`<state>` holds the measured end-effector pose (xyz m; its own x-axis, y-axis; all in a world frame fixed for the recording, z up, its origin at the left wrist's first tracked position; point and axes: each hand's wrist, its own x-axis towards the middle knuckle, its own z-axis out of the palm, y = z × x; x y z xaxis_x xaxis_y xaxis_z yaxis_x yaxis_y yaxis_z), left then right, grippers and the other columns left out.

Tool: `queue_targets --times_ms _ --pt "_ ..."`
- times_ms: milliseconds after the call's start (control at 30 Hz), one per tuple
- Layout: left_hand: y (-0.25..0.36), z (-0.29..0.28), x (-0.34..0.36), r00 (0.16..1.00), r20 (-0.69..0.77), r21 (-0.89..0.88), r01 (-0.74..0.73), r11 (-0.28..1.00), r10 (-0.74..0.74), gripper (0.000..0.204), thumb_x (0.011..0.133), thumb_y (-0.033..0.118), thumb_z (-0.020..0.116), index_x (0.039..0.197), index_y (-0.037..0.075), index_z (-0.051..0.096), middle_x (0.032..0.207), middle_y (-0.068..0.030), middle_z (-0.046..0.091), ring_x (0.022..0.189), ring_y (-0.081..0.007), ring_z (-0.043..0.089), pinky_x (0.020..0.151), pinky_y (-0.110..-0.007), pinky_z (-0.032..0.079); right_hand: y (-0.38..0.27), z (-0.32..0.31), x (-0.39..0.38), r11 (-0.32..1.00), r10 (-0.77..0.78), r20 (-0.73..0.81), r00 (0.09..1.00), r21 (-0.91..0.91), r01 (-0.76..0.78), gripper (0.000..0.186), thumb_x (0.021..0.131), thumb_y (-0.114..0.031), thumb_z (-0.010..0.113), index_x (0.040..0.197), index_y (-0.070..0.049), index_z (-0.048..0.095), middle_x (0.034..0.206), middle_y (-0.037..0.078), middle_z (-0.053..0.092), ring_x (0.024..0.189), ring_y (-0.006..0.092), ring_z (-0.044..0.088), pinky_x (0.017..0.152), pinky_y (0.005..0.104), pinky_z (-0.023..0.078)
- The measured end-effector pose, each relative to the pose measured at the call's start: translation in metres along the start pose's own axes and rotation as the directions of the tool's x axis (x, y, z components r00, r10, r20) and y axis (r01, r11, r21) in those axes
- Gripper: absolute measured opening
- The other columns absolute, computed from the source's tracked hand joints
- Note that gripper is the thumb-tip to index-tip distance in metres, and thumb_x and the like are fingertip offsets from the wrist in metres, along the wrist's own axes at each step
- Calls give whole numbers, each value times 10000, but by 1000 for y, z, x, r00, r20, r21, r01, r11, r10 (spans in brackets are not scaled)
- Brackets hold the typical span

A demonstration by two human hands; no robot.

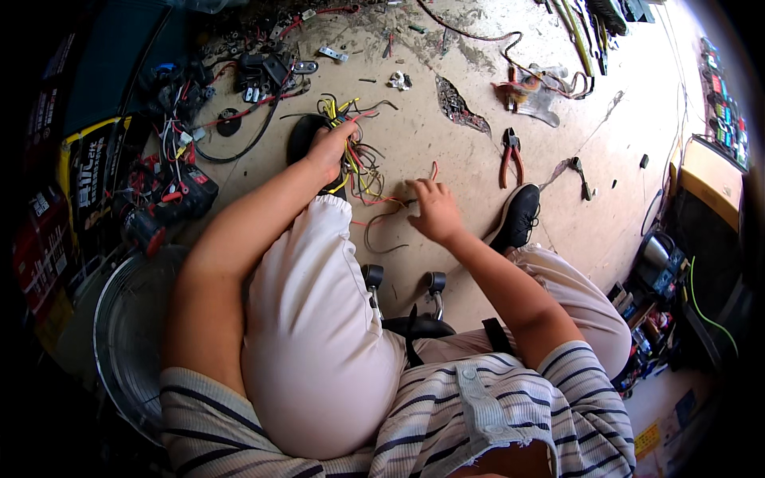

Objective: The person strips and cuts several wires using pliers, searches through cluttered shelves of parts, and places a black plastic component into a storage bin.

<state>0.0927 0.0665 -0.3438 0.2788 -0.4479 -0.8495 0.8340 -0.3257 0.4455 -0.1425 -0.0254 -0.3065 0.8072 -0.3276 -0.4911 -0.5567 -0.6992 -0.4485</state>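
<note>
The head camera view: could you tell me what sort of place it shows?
Probably an electrical repair workshop: the left hand holds a bundle of coloured wires, red-handled pliers lie on the worn floor, and loose parts and wires are scattered about.

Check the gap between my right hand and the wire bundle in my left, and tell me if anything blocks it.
No separate object is visible between the right hand and the wire bundle gripped in the left hand; only loose wires trail across that gap.
</note>
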Motion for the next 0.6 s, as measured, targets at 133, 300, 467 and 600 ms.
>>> queue_targets --times_ms 133,300,467,600 --pt "-2 0 2 999 -36 26 -35 999 36 120 803 199 593 733 109 555 665 -3 522 536 -132 501 422 -334 446 -18 27 1 964 -157 -104 982 -234 130 441 759 -145 569 1189 -114 477 1093 89 539 997 238 515 902 357 370" --pt "-2 -2 2 998 -56 23 -33 999 34 123 795 190 603 724 98 563 667 3 533 590 -123 524 463 -310 447 -25 26 19 909 -162 80 984 -376 180 192 802 -156 496 982 -103 536 920 52 559 922 210 532 825 325 367" --pt "3 -1 -2 1000 -18 14 -17 1000 17 104 787 156 615 743 66 586 695 -27 567 590 -140 535 528 -315 486 -10 31 21 900 -230 116 966 -354 256 147 798 -155 494 905 -100 578 892 62 577 911 229 548 815 343 403" --pt "-3 -4 -8 990 138 153 -30 988 8 129 819 159 599 893 53 595 764 -20 579 664 -142 572 579 -314 500 -3 26 21 975 -35 196 980 -208 76 151 808 -131 478 899 -90 592 914 94 622 899 274 594 772 385 462"
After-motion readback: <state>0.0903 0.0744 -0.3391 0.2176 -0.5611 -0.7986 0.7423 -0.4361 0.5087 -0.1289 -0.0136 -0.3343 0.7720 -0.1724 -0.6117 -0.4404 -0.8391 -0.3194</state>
